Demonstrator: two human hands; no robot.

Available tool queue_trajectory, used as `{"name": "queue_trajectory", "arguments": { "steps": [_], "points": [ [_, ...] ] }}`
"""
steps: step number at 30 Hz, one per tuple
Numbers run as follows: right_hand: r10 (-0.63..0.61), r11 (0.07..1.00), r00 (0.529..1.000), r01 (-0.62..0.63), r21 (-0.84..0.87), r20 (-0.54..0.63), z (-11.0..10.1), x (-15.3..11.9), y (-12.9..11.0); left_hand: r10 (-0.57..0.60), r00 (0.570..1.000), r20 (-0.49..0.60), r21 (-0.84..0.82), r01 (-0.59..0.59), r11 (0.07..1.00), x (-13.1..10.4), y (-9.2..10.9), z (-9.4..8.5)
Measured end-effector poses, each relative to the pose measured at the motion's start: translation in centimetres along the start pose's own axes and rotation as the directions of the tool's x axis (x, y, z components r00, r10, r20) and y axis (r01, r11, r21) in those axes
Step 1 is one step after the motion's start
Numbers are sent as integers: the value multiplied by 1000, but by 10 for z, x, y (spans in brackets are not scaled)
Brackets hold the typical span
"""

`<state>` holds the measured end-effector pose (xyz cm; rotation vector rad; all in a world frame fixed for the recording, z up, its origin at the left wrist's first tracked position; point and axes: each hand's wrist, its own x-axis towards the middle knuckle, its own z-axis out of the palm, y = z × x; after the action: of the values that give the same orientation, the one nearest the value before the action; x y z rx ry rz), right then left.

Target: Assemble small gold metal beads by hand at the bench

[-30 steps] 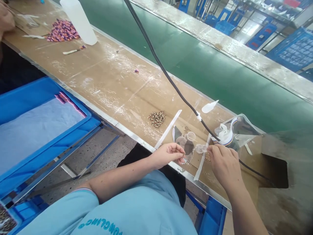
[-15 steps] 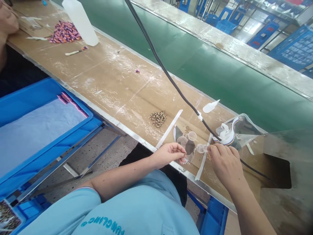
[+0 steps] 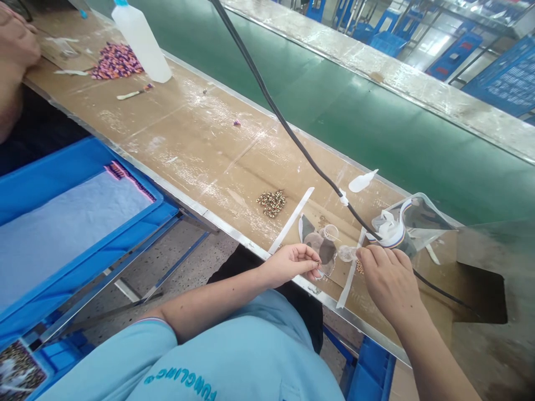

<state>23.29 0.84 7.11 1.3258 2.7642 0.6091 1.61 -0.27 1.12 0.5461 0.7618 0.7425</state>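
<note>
As the worktable (image 3: 200,145) is stretching below, right hand (image 3: 388,281) is curling beside a clear cup (image 3: 346,253), hold unclear; left hand (image 3: 292,260) is pinching a small brownish piece (image 3: 319,263) near the worktable's edge, light steady pressure probably serving best.

Shiny, metallic-looking pieces (image 3: 272,203) (the cardboard (image 3: 196,153) is scuffed).

Left hand (image 3: 292,263) pinches a tiny brownish bit (image 3: 319,265) just below-right of the brassy pile (image 3: 271,204), right hand (image 3: 389,281) is further right of it, and the orange-purple heap (image 3: 116,60) plus tall bottle (image 3: 144,45) sit way up-left.
</note>
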Motion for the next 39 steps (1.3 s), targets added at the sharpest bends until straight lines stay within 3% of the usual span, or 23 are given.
{"name": "queue_trajectory", "arguments": {
  "steps": [4,8,13,19,24,39],
  "points": [
    [17,1000,999,-16,24,-36,0,-1,1,-1,1000,1,-3,1,1000,0,0,-1],
    [150,978,981,-128,164,-125,-1,-3,-2,-1,1000,-11,-26,1,1000,-1,1,0],
    [324,845,933,-211,491,-156,-4,-5,-26,-51,998,-27,-134,47,990,-3,1,2],
    [362,702,929,-218,678,-76,0,0,-60,-77,997,-2,-152,76,985,-3,3,1],
    [358,649,932,-207,732,-54,4,3,-64,-82,997,16,-148,83,985,-3,2,-2],
    [341,632,940,-242,736,16,10,1,-66,-80,997,11,-79,81,994,-3,2,-1]
  ]
}}
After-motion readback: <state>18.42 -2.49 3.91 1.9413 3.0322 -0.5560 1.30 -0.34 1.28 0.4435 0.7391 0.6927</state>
